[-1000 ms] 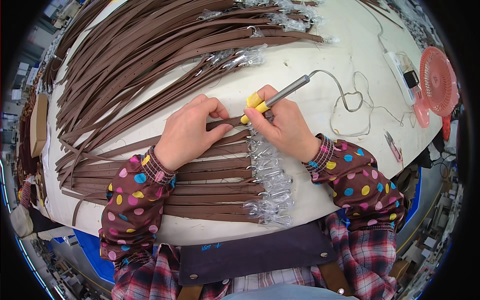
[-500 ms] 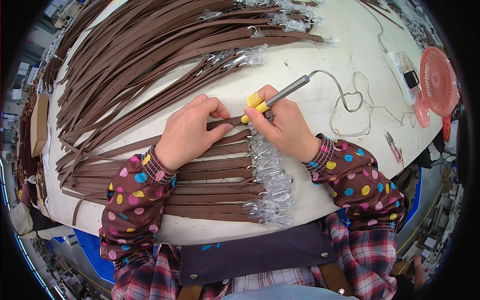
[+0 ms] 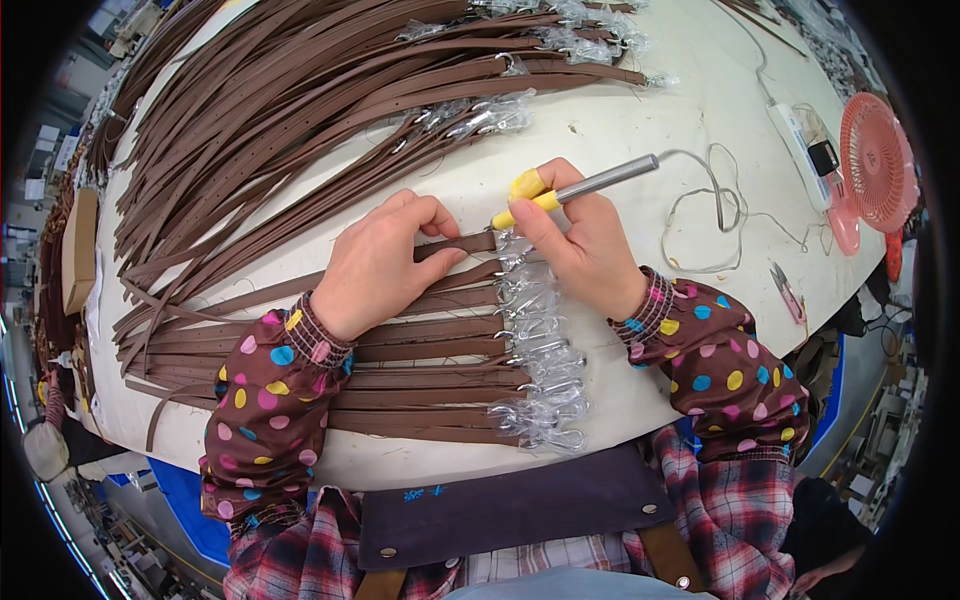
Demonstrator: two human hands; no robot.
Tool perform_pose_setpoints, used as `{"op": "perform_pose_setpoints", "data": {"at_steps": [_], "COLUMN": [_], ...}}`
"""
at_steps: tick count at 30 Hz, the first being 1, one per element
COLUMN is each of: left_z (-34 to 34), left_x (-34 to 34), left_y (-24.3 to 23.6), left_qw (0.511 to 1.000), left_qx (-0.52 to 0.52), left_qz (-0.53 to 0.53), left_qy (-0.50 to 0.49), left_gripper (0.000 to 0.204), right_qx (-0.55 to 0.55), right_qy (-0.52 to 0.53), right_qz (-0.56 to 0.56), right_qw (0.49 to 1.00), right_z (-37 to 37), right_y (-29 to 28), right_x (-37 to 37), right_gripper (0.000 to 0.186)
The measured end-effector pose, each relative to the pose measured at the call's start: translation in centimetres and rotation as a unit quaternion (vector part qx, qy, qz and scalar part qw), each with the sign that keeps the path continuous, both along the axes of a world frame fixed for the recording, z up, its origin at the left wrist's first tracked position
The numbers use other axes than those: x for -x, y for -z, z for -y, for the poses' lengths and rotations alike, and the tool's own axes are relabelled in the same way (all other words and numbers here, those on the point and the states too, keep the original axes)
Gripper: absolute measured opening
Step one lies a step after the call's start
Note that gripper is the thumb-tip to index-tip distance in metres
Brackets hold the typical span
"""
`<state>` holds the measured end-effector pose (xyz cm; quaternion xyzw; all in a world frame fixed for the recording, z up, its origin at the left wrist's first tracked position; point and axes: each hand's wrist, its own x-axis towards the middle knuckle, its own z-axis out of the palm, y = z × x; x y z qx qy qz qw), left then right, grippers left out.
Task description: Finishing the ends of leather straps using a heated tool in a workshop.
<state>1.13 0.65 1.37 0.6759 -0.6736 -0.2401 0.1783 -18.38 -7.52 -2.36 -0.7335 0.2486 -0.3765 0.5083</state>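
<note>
Brown leather strap [image 3: 455, 245] lies flat on the white table [image 3: 640, 110]. I see the left hand [image 3: 385, 262] pressing down on it, fingers spread narrow and flat, fingertips near the strap's right end. That end sits directly under the tip of the heated tool [image 3: 575, 190].

Right hand [image 3: 580, 245]: closed around the tool's yellow grip, pen-fashion, thumb wearing a yellow finger cot. The metal barrel runs up and to the right from the hand; its grey cord [image 3: 715, 205] loops loosely over the table toward a white power strip [image 3: 795, 145].

Below the held strap, a row of like straps [image 3: 420, 375] lies side by side, parallel, running left to right. I count roughly eight or nine in this row; overlap keeps me from an exact figure. Each right end carries a buckle wrapped in clear plastic [image 3: 540, 370], the wraps forming a column just under the right hand.

Above the hands, a large fanned pile of brown straps [image 3: 300, 110], too many and too overlapped to count.

No containers in view that I can see into. One tan box-like block [image 3: 80, 250] at the left table edge; contents cannot be told.

One pink desk fan [image 3: 875, 165] at right. One small pair of snips [image 3: 787, 290] near the right forearm.
</note>
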Motion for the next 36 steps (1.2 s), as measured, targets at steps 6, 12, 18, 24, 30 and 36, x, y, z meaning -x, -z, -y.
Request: {"op": "perform_pose_setpoints", "data": {"at_steps": [6, 12, 18, 24, 30, 36], "left_z": [0.1, 0.3, 0.1, -3.9, -12.2, -10.9], "left_x": [0.8, 0.9, -0.2, -4.3, -2.3, -2.8], "left_y": [0.1, 0.6, 0.3, -2.5, -4.8, -3.4], "left_qw": [0.999, 0.999, 0.998, 0.985, 0.95, 0.956], "left_qx": [-0.001, 0.031, -0.008, 0.083, -0.09, -0.082], "left_qz": [0.021, 0.02, -0.053, 0.124, 0.254, 0.239], "left_qy": [-0.027, -0.02, -0.018, 0.083, 0.155, 0.147], "left_gripper": [0.023, 0.026, 0.015, 0.046, 0.122, 0.125], "right_qx": [0.153, 0.214, 0.202, 0.113, 0.095, 0.06], "right_qy": [-0.025, -0.054, -0.067, -0.081, -0.092, -0.12], "right_qz": [-0.054, -0.1, -0.086, -0.081, -0.053, -0.07], "right_qw": [0.986, 0.97, 0.973, 0.987, 0.99, 0.988], "right_z": [1.3, 1.0, 0.9, 0.5, 0.9, 1.2], "right_y": [0.8, 0.3, 0.8, 0.0, 0.2, 0.8], "right_x": [0.8, 0.7, 0.6, 0.4, 0.5, 0.6], "right_gripper": [0.016, 0.023, 0.02, 0.014, 0.014, 0.013]}}
